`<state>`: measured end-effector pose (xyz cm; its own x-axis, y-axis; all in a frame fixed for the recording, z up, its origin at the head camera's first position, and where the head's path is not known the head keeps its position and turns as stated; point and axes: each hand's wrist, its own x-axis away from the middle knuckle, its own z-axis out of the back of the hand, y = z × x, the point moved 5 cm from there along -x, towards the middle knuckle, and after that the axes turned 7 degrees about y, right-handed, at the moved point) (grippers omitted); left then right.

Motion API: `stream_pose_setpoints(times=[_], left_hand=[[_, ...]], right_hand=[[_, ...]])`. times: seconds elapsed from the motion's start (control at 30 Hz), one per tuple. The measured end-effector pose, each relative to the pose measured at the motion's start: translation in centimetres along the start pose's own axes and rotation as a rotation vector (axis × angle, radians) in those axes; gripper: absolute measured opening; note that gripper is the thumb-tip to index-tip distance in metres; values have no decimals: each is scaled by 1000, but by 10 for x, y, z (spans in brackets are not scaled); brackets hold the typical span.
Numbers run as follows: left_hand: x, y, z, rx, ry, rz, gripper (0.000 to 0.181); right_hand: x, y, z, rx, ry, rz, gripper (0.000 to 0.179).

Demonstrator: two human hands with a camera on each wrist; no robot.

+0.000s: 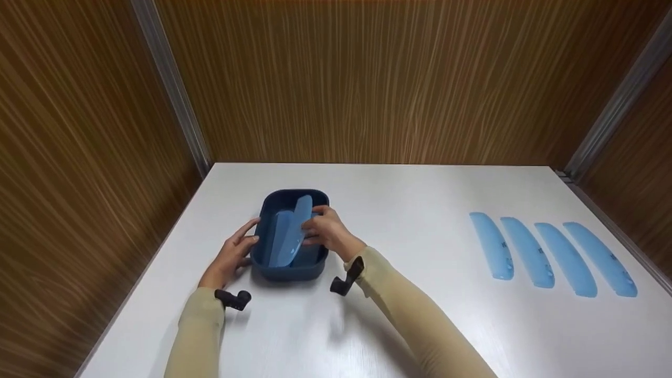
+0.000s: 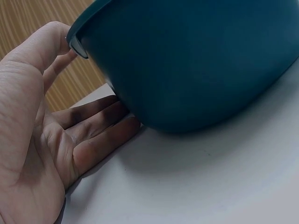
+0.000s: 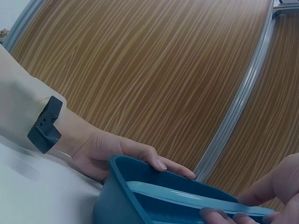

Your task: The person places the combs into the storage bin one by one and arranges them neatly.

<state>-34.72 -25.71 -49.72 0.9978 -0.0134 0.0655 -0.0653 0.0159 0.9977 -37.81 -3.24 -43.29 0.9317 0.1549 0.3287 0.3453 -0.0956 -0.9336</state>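
Note:
A dark blue rectangular bin (image 1: 286,274) with rounded corners stands on the table. With its thumb and fingers, my right hand (image 1: 328,231) pinches a light-blue curved plastic strip (image 1: 296,231), held slanted inside the bin's opening. Beneath it, partly covered, another blue strip (image 1: 279,228) lies in the bin. My left hand (image 1: 231,257) rests against the bin's left side. In the left wrist view, the thumb (image 2: 53,44) is at the rim and the lower fingers (image 2: 105,142) touch the outer wall near its base.
Several matching light-blue strips (image 1: 492,245) lie in a row at the table's right side. Wood-patterned panels (image 1: 367,84) stand behind the table (image 1: 399,210) and on both sides. Each wrist carries a black camera mount (image 1: 346,278).

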Motion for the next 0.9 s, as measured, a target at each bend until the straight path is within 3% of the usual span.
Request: stream_pose_setpoints(times=[0.47,0.73,0.9], left_hand=[[-3,3,-2,24,-12,16,54],[7,0,0,-22,-11,9,52],[8,2,-1,0,-2,-12,52]], right_hand=[[-5,0,-9,159,28,5,62],[-4,16,-19,116,-19,-81,71],[-1,16,-21,85,-31,-77,66]])
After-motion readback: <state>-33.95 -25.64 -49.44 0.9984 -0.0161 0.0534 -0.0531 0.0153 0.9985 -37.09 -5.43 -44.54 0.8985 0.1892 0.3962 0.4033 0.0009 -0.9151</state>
